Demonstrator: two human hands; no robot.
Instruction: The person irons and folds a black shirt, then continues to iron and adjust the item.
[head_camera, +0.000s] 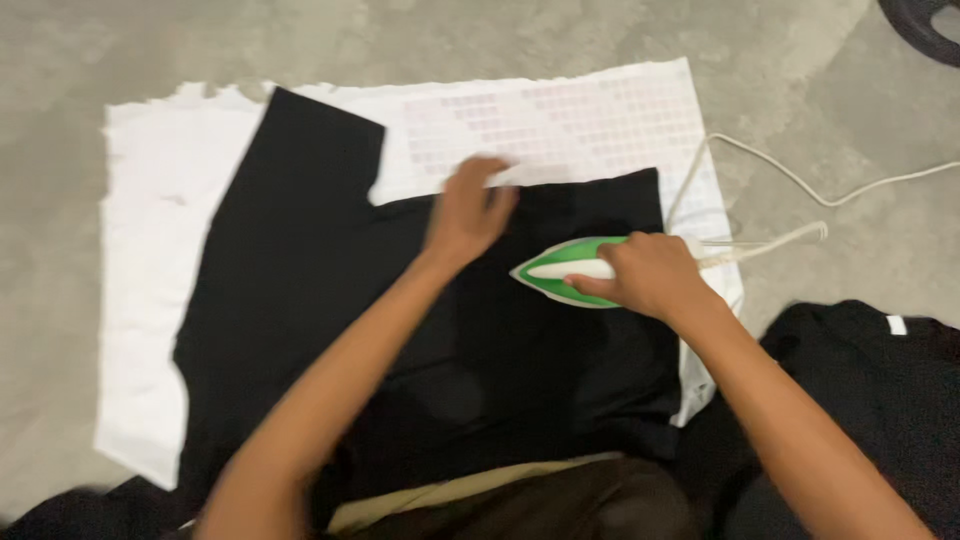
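Note:
A black garment (300, 290) lies spread flat on a white cloth (150, 250) on the floor. My right hand (650, 275) grips the handle of a green and white iron (560, 268) that rests on the garment, its tip pointing left. My left hand (468, 210) presses flat on the garment's upper edge, just left of the iron's tip, fingers spread. The picture is slightly blurred by motion.
The iron's white cord (800, 185) runs off to the right across the grey concrete floor (500, 35). A pile of black clothing (870, 380) lies at the lower right. A dark round object (925, 25) sits in the top right corner.

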